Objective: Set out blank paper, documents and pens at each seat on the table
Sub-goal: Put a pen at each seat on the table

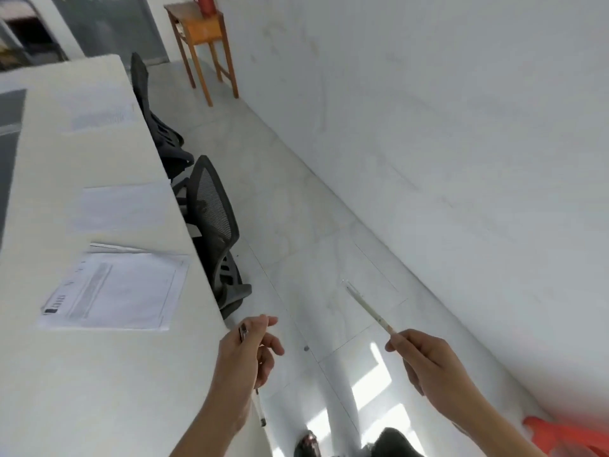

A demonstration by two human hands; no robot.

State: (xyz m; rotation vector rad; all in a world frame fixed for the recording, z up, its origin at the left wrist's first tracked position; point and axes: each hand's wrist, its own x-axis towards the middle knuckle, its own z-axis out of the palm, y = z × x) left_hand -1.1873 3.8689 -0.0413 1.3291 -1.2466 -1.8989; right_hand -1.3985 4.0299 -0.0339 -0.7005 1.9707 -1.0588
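A long white table (82, 374) runs along the left. On it lie a printed document (115, 288), a blank sheet (122, 209) beyond it, and another printed sheet (99, 118) farther back. My left hand (245, 361) hovers just off the table's edge and grips pens; one pen end (260, 410) sticks out below the hand. My right hand (425, 361) is over the floor and pinches one white pen (367, 306) by its end, the pen pointing up and left.
Two black mesh office chairs (214, 225) (155, 120) stand pushed against the table's right edge. A wooden stool (204, 44) stands by the white wall at the back. The tiled floor (313, 225) runs between table and wall. An orange object (566, 437) sits at bottom right.
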